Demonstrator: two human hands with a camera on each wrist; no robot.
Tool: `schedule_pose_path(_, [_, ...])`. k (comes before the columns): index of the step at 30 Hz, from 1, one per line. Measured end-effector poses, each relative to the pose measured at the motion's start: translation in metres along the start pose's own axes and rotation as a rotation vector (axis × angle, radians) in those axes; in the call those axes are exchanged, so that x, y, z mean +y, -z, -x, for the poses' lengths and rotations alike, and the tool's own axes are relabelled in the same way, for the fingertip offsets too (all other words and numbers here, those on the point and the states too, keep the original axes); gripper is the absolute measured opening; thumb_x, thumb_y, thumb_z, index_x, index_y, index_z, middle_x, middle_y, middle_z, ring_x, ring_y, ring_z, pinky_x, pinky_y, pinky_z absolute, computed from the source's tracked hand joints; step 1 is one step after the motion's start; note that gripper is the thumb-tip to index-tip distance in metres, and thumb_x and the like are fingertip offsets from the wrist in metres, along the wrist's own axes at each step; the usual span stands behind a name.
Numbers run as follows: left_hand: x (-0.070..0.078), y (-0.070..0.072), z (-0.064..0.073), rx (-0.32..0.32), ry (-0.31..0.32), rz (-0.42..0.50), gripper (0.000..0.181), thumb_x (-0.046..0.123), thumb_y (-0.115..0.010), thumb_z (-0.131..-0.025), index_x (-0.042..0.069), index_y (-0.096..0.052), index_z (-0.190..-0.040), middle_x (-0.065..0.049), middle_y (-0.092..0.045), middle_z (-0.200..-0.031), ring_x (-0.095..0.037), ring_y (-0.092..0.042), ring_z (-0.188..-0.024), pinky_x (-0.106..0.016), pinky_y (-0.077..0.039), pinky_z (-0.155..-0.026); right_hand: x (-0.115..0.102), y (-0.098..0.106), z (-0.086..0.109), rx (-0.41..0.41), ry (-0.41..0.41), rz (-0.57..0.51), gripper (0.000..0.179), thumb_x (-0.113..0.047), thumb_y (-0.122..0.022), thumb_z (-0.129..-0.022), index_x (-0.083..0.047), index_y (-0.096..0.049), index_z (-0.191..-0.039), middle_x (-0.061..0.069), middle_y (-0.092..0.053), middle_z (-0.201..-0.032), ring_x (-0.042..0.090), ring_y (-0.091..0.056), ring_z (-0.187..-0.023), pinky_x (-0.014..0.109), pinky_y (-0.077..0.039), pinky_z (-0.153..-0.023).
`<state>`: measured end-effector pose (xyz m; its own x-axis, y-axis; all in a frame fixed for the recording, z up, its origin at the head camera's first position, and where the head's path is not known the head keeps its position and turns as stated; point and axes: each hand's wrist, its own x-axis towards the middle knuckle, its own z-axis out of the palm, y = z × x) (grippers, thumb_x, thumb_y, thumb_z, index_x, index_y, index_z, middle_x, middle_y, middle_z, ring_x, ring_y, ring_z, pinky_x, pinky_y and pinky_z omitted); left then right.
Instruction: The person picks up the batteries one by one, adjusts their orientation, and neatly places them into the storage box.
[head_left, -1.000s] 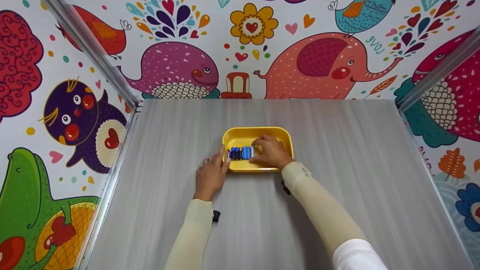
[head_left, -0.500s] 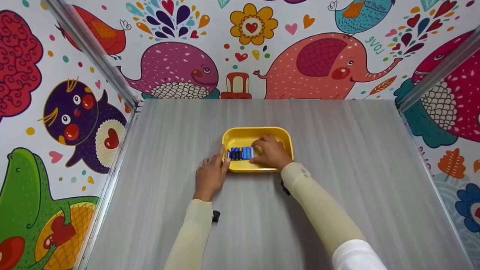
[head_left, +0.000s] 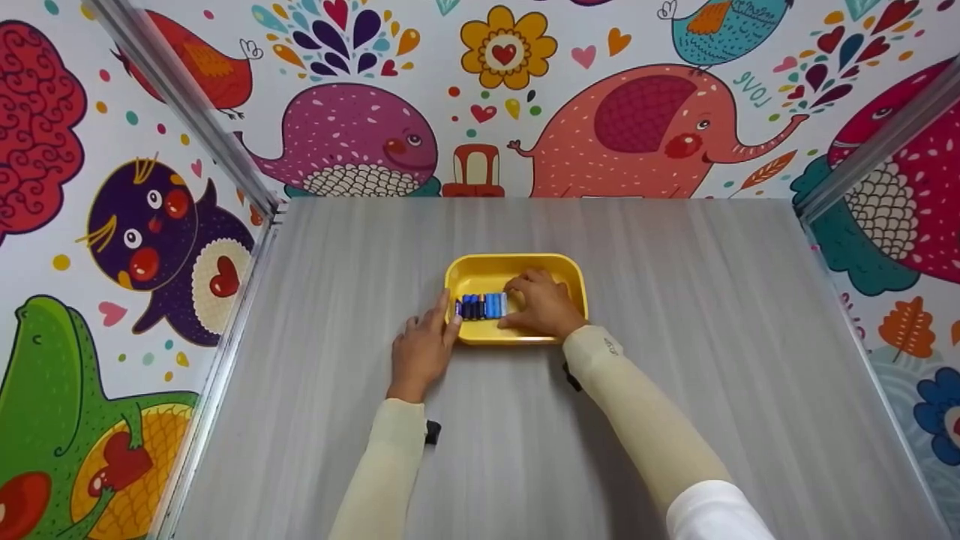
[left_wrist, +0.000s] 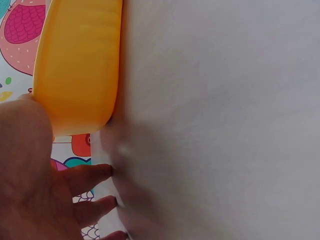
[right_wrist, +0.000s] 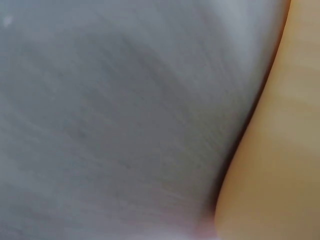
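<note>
In the head view a shallow yellow tray (head_left: 517, 264) stands on the table. Several batteries (head_left: 480, 307), dark blue at the left and light blue to whitish at the right, lie side by side in a row in its left half. My right hand (head_left: 546, 306) reaches inside, its thumb and a finger pinching the ends of the last, pale battery (head_left: 504, 304). At the tray's left front corner, my left hand (head_left: 421, 351) rests against the wall with fairly straight fingers, the thumb over the rim by the row. The right wrist view hides the right fingers.
The grey wood-grain table (head_left: 337, 262) surrounds the tray. Behind it rises a wall (head_left: 480, 75) printed with cartoon animals, and metal rails (head_left: 247, 176) run along the left side and the right.
</note>
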<state>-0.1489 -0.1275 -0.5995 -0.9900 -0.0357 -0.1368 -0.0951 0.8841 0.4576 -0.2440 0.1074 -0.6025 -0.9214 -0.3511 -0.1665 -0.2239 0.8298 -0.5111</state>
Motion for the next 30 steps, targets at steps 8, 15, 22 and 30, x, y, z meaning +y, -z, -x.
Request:
schedule_pose_path(8, [0.001, 0.000, 0.001, -0.004, -0.008, -0.016, 0.061, 0.057, -0.035, -0.108, 0.042, -0.016, -0.163, -0.003, -0.052, -0.154, -0.039, -0.049, -0.136, -0.062, -0.040, -0.109, 0.001, 0.004, 0.002, 0.071, 0.055, -0.056, 0.059, -0.056, -0.083, -0.080, -0.018, -0.069, -0.123, 0.002, -0.060, -0.124, 0.025, -0.051, -0.122, 0.050, -0.041, -0.109])
schedule_pose_path(15, [0.002, -0.001, 0.001, -0.004, -0.012, -0.009, 0.061, 0.057, -0.035, -0.108, 0.042, -0.015, -0.164, -0.003, -0.052, -0.155, -0.038, -0.049, -0.135, -0.061, -0.040, -0.110, 0.002, 0.021, 0.010, 0.203, 0.105, -0.201, 0.052, -0.058, -0.064, -0.095, -0.015, -0.068, -0.124, 0.000, -0.064, -0.121, 0.021, -0.057, -0.116, 0.043, -0.047, -0.110])
schedule_pose_path(22, [0.001, 0.000, 0.000, -0.012, -0.006, -0.017, 0.062, 0.060, -0.032, -0.107, 0.043, -0.012, -0.164, -0.002, -0.051, -0.155, -0.038, -0.048, -0.136, -0.060, -0.039, -0.111, 0.010, 0.043, 0.029, 0.315, 0.180, -0.309, 0.049, -0.051, -0.063, -0.098, -0.009, -0.069, -0.122, 0.007, -0.066, -0.115, 0.028, -0.061, -0.106, 0.047, -0.054, -0.097])
schedule_pose_path(30, [-0.001, 0.000, 0.000, -0.019, 0.001, -0.023, 0.062, 0.060, -0.030, -0.107, 0.044, -0.009, -0.163, -0.003, -0.051, -0.155, -0.037, -0.048, -0.134, -0.060, -0.039, -0.110, 0.032, 0.071, 0.059, 0.479, 0.339, -0.258, 0.029, -0.030, -0.073, -0.097, -0.006, -0.072, -0.113, 0.009, -0.069, -0.107, 0.028, -0.065, -0.097, 0.043, -0.054, -0.083])
